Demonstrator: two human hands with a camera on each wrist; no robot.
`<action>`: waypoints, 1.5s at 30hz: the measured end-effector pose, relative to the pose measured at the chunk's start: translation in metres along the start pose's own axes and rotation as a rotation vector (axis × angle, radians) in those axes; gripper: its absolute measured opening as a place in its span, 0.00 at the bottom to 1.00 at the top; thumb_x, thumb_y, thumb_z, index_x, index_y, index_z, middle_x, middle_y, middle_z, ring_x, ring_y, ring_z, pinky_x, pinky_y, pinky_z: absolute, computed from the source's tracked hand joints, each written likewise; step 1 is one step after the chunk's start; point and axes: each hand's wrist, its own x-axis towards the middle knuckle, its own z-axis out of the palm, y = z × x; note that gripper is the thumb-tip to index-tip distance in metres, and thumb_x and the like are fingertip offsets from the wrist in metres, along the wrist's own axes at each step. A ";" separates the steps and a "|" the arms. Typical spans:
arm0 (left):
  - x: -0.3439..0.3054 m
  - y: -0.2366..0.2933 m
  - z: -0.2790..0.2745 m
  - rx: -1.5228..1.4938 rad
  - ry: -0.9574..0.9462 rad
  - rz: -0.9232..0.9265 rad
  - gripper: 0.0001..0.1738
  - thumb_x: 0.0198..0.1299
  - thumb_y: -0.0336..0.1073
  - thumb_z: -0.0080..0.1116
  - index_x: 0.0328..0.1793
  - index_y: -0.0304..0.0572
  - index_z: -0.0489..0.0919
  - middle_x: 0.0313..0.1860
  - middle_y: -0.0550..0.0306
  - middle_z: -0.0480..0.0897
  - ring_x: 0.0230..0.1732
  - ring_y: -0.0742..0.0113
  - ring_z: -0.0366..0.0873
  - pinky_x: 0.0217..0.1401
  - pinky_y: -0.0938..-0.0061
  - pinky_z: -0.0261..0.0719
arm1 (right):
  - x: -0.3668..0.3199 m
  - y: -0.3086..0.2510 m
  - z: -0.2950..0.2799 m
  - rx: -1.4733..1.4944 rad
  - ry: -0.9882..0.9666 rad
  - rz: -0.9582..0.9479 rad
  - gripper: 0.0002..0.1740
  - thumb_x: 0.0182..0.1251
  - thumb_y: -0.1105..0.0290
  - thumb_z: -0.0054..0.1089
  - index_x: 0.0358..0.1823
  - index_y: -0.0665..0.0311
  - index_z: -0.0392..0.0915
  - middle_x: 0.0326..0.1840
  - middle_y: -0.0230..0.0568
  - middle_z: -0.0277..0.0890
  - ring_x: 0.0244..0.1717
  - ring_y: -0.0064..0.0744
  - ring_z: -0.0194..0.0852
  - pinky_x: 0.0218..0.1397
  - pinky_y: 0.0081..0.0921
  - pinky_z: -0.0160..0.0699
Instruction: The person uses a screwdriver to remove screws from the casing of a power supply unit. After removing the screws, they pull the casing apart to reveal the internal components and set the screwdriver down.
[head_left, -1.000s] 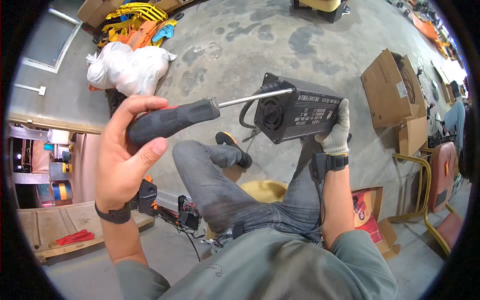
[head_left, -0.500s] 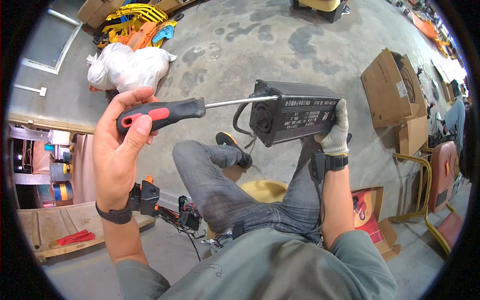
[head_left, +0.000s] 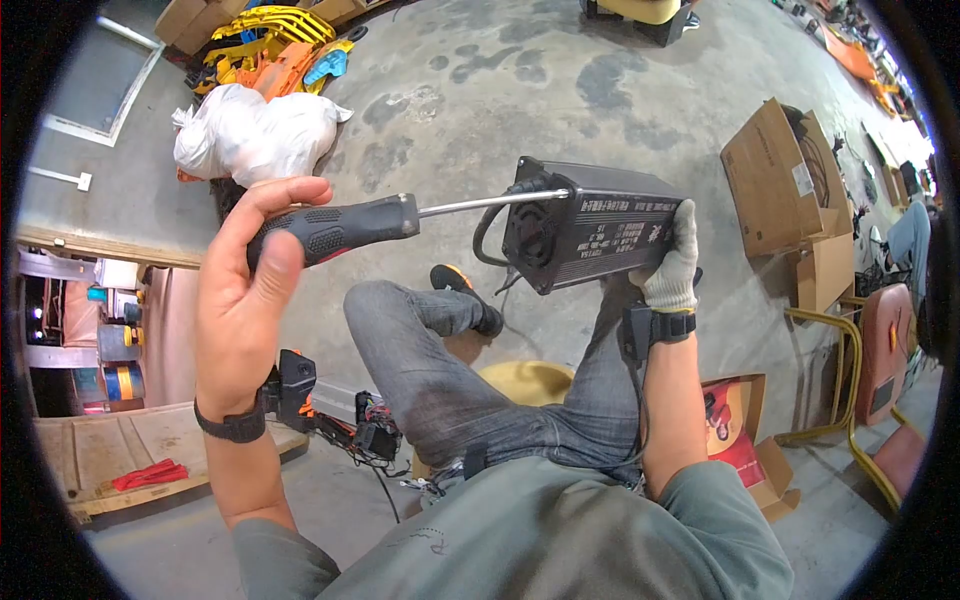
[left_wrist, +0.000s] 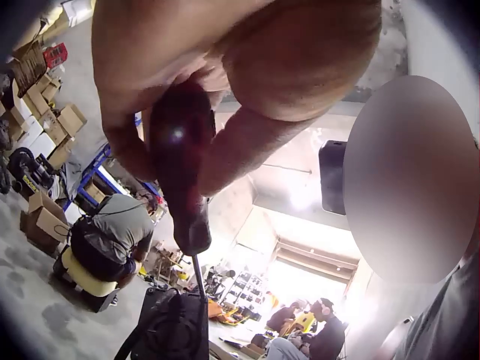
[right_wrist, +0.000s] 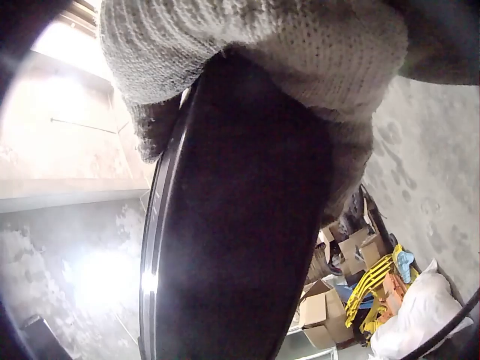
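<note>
In the head view my bare left hand (head_left: 250, 290) holds a screwdriver (head_left: 340, 228) by its black and red handle, the thumb on the near side and fingers behind. Its steel shaft runs right, with the tip at the top corner of the fan end of a black ribbed charger (head_left: 610, 225) with white printing. My right hand (head_left: 672, 265), in a knitted glove, grips the charger's other end in the air above the knees. A black cable curves from beside the fan. In the right wrist view the gloved fingers wrap round the charger (right_wrist: 232, 217).
White bags (head_left: 260, 130) and yellow and orange parts (head_left: 275, 45) lie at the back left. An open cardboard box (head_left: 775, 180) stands at the right, near a chair (head_left: 885, 350). Red gloves (head_left: 150, 474) lie on a board at the left. Another person (left_wrist: 112, 232) sits on a stool.
The screwdriver handle has turned in my left hand: its red inset faced up half a second ago, now mostly black grip shows. The charger's fan end dipped and shifted left, then came slightly back right.
</note>
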 end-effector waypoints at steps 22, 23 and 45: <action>0.003 0.005 -0.006 0.099 -0.082 -0.126 0.33 0.51 0.39 0.71 0.61 0.36 0.71 0.49 0.60 0.76 0.47 0.75 0.74 0.52 0.81 0.70 | 0.000 -0.001 -0.002 -0.014 0.029 -0.007 0.23 0.66 0.48 0.59 0.47 0.61 0.80 0.45 0.41 0.83 0.42 0.37 0.84 0.46 0.36 0.86; 0.002 0.007 -0.008 0.058 -0.107 -0.196 0.29 0.51 0.35 0.70 0.58 0.35 0.74 0.45 0.61 0.77 0.43 0.76 0.75 0.47 0.82 0.72 | 0.000 -0.001 -0.002 -0.010 0.029 -0.007 0.23 0.66 0.48 0.59 0.47 0.61 0.80 0.45 0.41 0.83 0.41 0.37 0.84 0.45 0.35 0.86; -0.006 -0.009 -0.007 -0.168 -0.005 -0.168 0.21 0.60 0.38 0.59 0.55 0.31 0.75 0.44 0.53 0.78 0.37 0.70 0.77 0.38 0.77 0.74 | 0.002 0.001 -0.006 -0.019 0.040 0.009 0.27 0.65 0.45 0.58 0.50 0.62 0.79 0.47 0.42 0.83 0.44 0.38 0.83 0.47 0.36 0.85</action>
